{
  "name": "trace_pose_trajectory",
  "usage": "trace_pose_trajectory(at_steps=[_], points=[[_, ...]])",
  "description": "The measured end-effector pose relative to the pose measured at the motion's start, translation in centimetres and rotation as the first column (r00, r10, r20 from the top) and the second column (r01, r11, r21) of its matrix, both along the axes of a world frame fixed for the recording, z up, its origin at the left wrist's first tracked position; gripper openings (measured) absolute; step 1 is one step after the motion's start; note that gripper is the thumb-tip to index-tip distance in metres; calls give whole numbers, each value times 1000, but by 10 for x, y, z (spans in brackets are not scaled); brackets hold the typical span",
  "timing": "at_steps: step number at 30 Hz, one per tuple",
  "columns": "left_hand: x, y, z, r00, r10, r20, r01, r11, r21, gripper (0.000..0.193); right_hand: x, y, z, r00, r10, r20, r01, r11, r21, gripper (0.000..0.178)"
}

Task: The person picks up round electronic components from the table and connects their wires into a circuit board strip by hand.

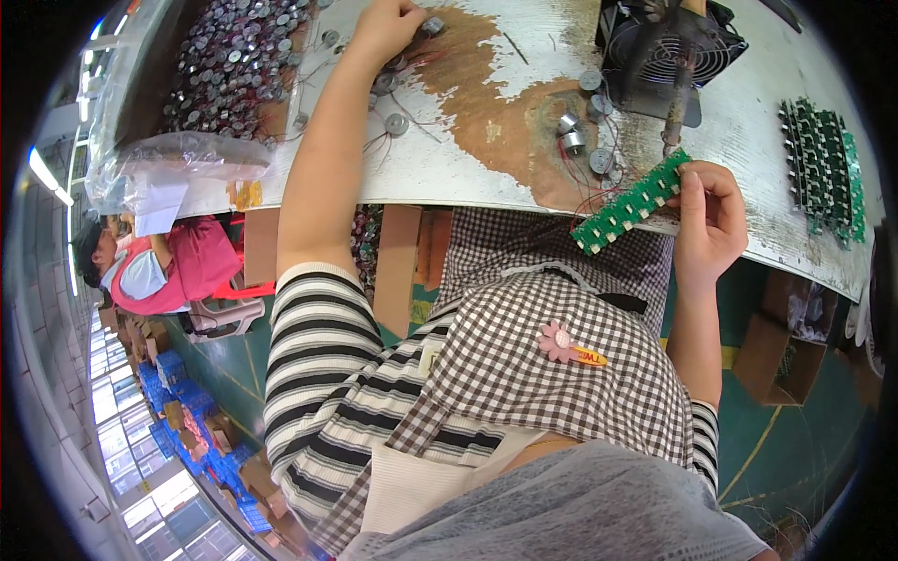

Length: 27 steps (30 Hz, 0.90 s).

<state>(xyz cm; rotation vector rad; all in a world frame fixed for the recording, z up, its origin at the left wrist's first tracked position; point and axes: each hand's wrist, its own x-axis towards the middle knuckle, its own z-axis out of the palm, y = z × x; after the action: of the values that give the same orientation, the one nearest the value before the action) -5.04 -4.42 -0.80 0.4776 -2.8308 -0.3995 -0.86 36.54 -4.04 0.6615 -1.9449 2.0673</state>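
My right hand (713, 220) pinches one end of a green circuit board strip (631, 206) between thumb and fingers. The strip slants down to the left over the table's front edge, with a row of small pale parts along it. Its upper end is just under the tip of a soldering iron (681, 98). My left hand (383, 33) reaches far across the table, fingers curled together beside a small round metal motor (432, 26); what they pinch, if anything, is hidden. Several wired motors (573, 140) lie near the board, and another motor (397, 123) sits beside my left forearm.
A large heap of motors (234, 70) fills the left of the worn white table (524, 192). A black fan (673, 47) stands behind the iron. Several green boards (823, 168) are stacked at the right. Below stands a cardboard box (786, 351). A person (178, 266) sits at the left.
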Motion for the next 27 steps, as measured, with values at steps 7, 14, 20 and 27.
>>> trace_pose_trajectory(at_steps=[7, 14, 20, 27], points=[[43, 103, 18, 819, -1, -574, 409, 703, 582, 13, 0, 6, -3, 998, 59, -20, -58, 998, 31, 7], [110, 214, 19, 972, -219, -91, 91, -10, 996, 15, 8, 6, 1, 975, 216, -46, -216, 976, 4, 7], [100, 234, 12, 978, -162, -132, 156, 150, 976, 11, 7, 0, 12, 965, 103, -239, -56, 979, 195, 10], [86, 246, -4, 906, -213, -365, 422, 440, 792, 13, 7, 0, 8, 966, 80, -247, -55, 993, 108, 10]])
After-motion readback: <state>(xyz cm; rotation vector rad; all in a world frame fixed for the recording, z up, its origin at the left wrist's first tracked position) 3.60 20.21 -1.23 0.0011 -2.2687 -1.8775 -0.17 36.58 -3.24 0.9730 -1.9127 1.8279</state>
